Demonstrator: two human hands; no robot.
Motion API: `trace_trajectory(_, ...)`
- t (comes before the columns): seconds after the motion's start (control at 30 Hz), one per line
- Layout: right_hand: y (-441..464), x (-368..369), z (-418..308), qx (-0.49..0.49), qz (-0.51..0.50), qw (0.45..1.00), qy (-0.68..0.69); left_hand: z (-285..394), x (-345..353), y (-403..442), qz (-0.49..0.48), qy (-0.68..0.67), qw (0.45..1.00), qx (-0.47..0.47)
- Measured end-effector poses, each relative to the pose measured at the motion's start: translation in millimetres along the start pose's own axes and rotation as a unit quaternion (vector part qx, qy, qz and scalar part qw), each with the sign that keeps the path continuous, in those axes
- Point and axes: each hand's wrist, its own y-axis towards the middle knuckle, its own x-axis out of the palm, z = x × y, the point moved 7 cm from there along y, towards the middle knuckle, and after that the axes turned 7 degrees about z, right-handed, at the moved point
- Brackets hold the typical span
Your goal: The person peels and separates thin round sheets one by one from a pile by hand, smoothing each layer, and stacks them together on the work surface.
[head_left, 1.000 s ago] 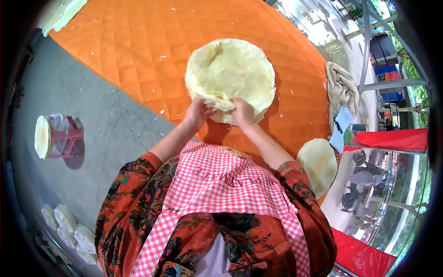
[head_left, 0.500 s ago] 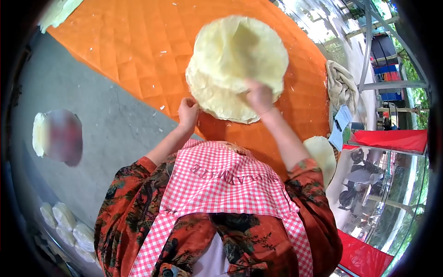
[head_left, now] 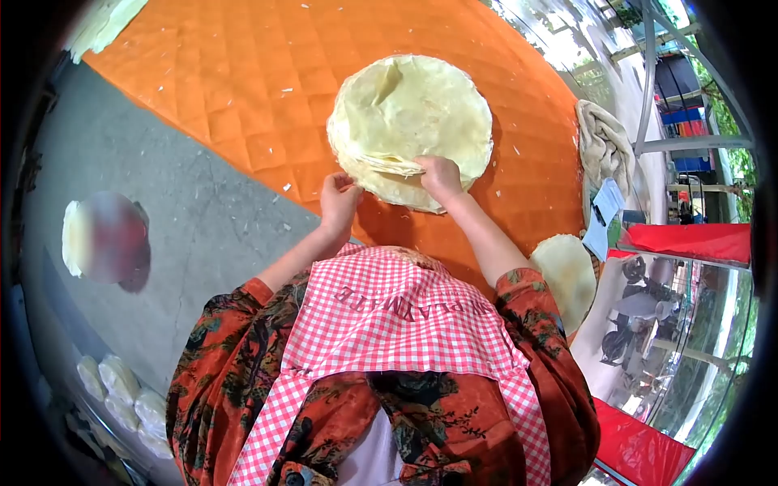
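A stack of thin, pale round flatbreads lies on an orange quilted cloth. My right hand is closed on the near edge of the upper flatbreads, where several layers are lifted and folded together. At the stack's lower left rim is my left hand, its fingertips pinched together. Whatever may be between those fingertips is too small to make out. A raised crease shows near the far left of the top flatbread.
Another flatbread lies by my right forearm. A crumpled beige towel and a blue-white paper with a pen are at the right edge. Pale sheets lie far left. A blurred person and bagged packets are left.
My right hand has moved slightly left and toward me, bringing the upper flatbreads' edge down with it. The raised top sheet now lies flatter. My left hand stays near the rim.
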Motion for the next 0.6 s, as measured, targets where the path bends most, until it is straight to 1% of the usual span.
trace_trajectory(0.1,0.0,4.2,3.4,0.008,-0.012,1.0,-0.007,-9.9,2.0,5.4,-0.033,-0.01,0.994,-0.106)
trace_trajectory(0.2,1.5,1.2,4.4,0.012,-0.011,1.0,-0.002,-0.9,2.1,8.2,-0.011,0.01,1.0,-0.011)
trace_trajectory(0.3,2.4,-0.2,4.4,0.028,-0.026,0.999,-0.007,9.5,11.1,8.0,-0.045,-0.019,0.999,0.008)
trace_trajectory(0.4,7.9,-10.7,2.6,0.03,-0.019,0.999,0.009,-15.5,24.1,15.6,-0.141,-0.057,0.972,-0.181)
trace_trajectory(0.5,6.4,-38.6,-32.9,-0.045,0.053,0.997,-0.023,-11.4,29.9,16.7,-0.164,-0.086,0.969,-0.16)
trace_trajectory(0.53,-0.9,-22.4,-27.4,-0.026,-0.026,0.998,-0.042,-12.5,31.0,16.2,-0.169,-0.104,0.968,-0.156)
trace_trajectory(0.6,-29.2,1.2,-33.2,-0.081,0.011,0.991,-0.106,-9.1,38.4,20.2,-0.182,-0.141,0.963,-0.143)
